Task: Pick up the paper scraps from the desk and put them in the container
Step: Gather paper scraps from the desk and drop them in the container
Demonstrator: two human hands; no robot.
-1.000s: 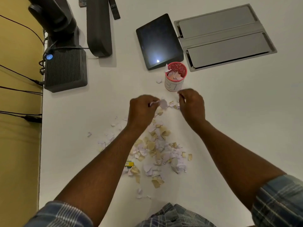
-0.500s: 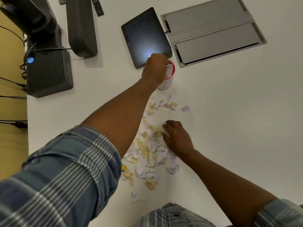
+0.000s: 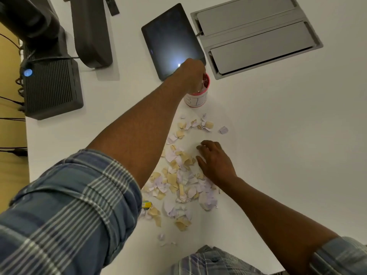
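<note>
White worktop (image 3: 278, 135), evenly lit. Grey recessed cable hatch (image 3: 256, 34) near far right corner. Dark tablet (image 3: 170, 40) beside it, reflecting a light spot. Black ribbed box (image 3: 51, 86) with blue lamp at left edge; yellow-tan floor (image 3: 10, 135) beyond.

**Soft overhead light, wide-angle bend**

Even, moderate light falls on the white desk (image 3: 278, 135), leaving only faint shadows. A bright glare spot sits on the dark tablet (image 3: 170, 40) screen. Edges curve with lens distortion; the near left sleeve (image 3: 65, 211) looks soft.
</note>
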